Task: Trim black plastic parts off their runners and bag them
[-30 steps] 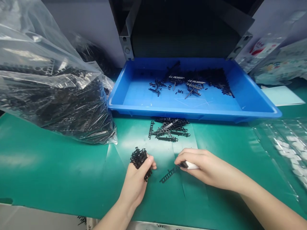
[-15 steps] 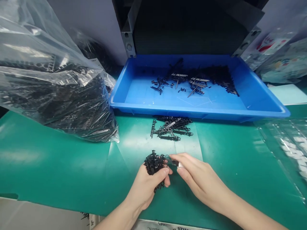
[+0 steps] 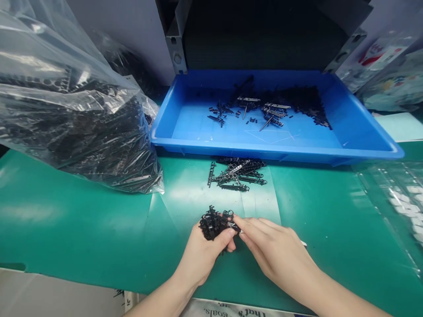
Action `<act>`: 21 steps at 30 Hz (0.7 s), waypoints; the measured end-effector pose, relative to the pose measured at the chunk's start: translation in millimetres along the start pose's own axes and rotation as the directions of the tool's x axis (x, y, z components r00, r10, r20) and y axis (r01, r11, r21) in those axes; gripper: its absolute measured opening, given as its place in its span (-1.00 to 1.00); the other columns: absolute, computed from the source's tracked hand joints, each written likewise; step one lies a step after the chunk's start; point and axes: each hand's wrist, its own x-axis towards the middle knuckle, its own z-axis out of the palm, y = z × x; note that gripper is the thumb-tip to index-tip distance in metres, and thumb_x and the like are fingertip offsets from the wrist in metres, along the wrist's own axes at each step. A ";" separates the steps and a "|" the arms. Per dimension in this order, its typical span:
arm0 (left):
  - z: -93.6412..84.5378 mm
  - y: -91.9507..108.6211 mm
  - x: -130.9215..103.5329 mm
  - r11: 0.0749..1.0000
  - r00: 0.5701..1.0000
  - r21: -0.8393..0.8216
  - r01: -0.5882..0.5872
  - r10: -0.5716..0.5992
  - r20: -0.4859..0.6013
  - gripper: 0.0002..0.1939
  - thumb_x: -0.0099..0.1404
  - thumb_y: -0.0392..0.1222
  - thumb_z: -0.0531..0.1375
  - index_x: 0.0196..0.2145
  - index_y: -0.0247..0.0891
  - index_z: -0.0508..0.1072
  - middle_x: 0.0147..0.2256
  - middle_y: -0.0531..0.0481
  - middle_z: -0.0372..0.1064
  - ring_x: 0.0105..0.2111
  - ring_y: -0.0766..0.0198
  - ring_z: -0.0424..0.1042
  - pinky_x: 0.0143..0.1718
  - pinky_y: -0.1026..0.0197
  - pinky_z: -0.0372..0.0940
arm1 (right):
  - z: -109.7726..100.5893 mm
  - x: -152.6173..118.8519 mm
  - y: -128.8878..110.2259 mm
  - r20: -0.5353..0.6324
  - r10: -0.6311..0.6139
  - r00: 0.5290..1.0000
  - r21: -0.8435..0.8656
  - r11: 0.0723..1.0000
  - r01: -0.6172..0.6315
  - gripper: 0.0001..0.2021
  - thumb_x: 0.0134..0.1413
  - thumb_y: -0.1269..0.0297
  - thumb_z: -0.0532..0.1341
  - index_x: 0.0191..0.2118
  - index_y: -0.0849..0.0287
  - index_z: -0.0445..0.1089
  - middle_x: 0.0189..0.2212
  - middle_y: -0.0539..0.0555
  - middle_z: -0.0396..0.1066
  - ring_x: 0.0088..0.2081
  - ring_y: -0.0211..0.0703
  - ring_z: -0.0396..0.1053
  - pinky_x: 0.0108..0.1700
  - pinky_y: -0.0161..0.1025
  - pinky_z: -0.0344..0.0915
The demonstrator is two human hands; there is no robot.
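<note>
1. Black plastic-looking parts make up a tangled bunch (image 3: pixel 209 224) at the lower centre of the frame, clutched in the left hand (image 3: pixel 206 251), its thumb pressed over them.
2. Just right of it, the right hand (image 3: pixel 272 244) pinches a tool (image 3: pixel 234 226) between thumb and fingers. Most of the tool is hidden; a dark, silvery front shows at the fingertips and a white end behind the hand.
3. The tool's front is at the right edge of the bunch; whether it touches a part I cannot tell.
4. Above both hands, at mid-frame, a pile (image 3: pixel 238 172) of similar parts lies on the green tabletop (image 3: pixel 82 233).
5. Behind the pile, across the upper centre, stands a blue tray (image 3: pixel 274 152) with more dark pieces (image 3: pixel 273 115) in it.
6. A clear bag (image 3: pixel 109 145) full of dark parts fills the upper left.
7. At the right edge, white pieces (image 3: pixel 410 207) sit in clear plastic packaging (image 3: pixel 372 193).
</note>
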 end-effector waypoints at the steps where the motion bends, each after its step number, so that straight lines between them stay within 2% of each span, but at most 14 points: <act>1: 0.4 0.0 0.3 1.000 1.000 0.006 0.003 -0.003 -0.009 -0.73 0.13 -0.14 0.20 -0.66 -0.27 0.35 -0.65 0.06 0.27 -0.56 0.32 0.24 -0.45 0.27 0.20 | 0.3 0.0 0.1 0.002 0.001 1.000 -0.001 1.000 -0.001 -0.61 0.26 0.35 -0.17 0.07 0.26 0.25 -0.36 0.08 0.46 -0.44 -0.12 0.36 -0.57 -0.26 0.19; 10: 0.6 -2.1 0.1 0.998 0.998 0.058 0.026 -0.023 -0.051 -0.71 0.12 -0.15 0.20 -0.69 -0.26 0.33 -0.66 0.07 0.27 -0.57 0.32 0.24 -0.46 0.27 0.19 | 3.1 0.8 -0.5 -0.014 0.022 1.000 0.032 0.999 -0.022 -0.61 0.24 0.37 -0.17 0.05 0.26 0.27 -0.39 0.06 0.46 -0.47 -0.13 0.38 -0.62 -0.28 0.18; 15: -0.1 -3.6 0.1 0.997 0.995 0.065 0.039 -0.033 -0.097 -0.72 0.11 -0.16 0.20 -0.69 -0.27 0.32 -0.69 0.08 0.26 -0.60 0.33 0.23 -0.50 0.28 0.17 | 9.0 0.9 -6.7 -0.089 0.031 0.996 -0.013 0.999 -0.033 -0.60 0.26 0.38 -0.21 0.02 0.27 0.28 -0.45 0.05 0.46 -0.49 -0.17 0.38 -0.63 -0.31 0.14; 18: 1.4 -3.4 0.3 0.998 0.989 0.010 0.062 -0.060 -0.135 -0.76 0.10 -0.16 0.21 -0.64 -0.28 0.35 -0.72 0.09 0.25 -0.62 0.34 0.21 -0.51 0.29 0.15 | 10.9 1.5 -8.6 -0.157 0.011 0.988 -0.077 0.997 -0.023 -0.60 0.27 0.38 -0.23 0.01 0.28 0.28 -0.44 0.07 0.46 -0.50 -0.19 0.38 -0.64 -0.32 0.12; 21: 2.5 -1.6 0.6 0.995 0.983 -0.085 0.059 -0.073 -0.169 -0.81 0.08 -0.16 0.24 -0.58 -0.31 0.39 -0.70 0.09 0.26 -0.59 0.34 0.23 -0.47 0.29 0.16 | 8.1 8.1 0.6 -0.150 0.018 0.988 -0.105 0.994 -0.034 -0.65 0.27 0.30 -0.16 -0.01 0.26 0.28 -0.44 0.07 0.45 -0.48 -0.19 0.39 -0.63 -0.33 0.14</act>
